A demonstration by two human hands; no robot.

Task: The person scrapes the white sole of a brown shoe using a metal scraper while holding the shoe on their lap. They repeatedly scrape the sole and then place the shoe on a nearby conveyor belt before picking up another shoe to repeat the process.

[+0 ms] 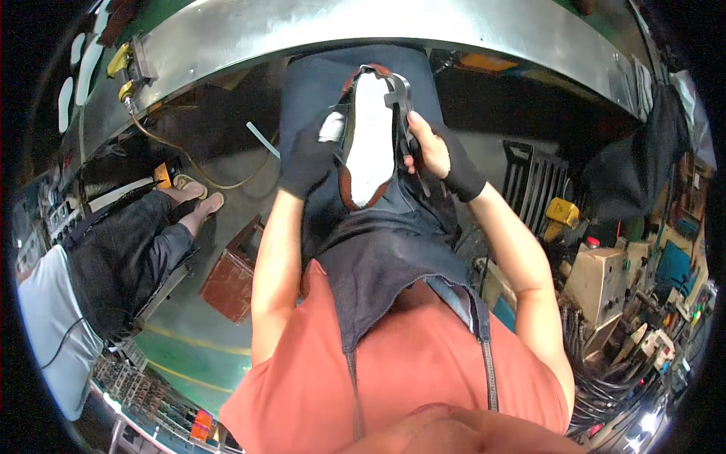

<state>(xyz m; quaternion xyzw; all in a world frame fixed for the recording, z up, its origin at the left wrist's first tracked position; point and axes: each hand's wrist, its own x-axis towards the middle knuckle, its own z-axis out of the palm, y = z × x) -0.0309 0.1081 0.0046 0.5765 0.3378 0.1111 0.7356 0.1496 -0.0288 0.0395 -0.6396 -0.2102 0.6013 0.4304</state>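
White and flat, the sole side of a shoe (370,144) faces up in the head view, its toe end pointing away from the person and its edge rimmed with reddish-brown and black material. It sits in the middle, over dark cloth (359,57) that covers the lap, just short of a shiny metal counter (325,24) curving across the top. On the left side of the shoe, the left hand (314,151), in a black fingerless glove with white wrapping on the thumb, has its grip closed on the shoe's flank. The right hand (442,151), gloved the same way, has its grip clenched around the handles of a dark metal pincer tool (404,98), thumb lying along it; the tool's head reaches over the right edge of the shoe near the toe, though whether it pinches the material cannot be told. A dark apron (401,246) hangs over a salmon-coloured shirt (299,363). At the left, a yellow device (125,64) is mounted on the counter, with a thin brownish hose (189,160) running down from it. Below, another person's sandalled foot (208,204) shows beside a reddish-brown box (229,276). To the right stand a yellow pedal-like unit (562,212) and a beige control box (596,280) with a red button (592,242).
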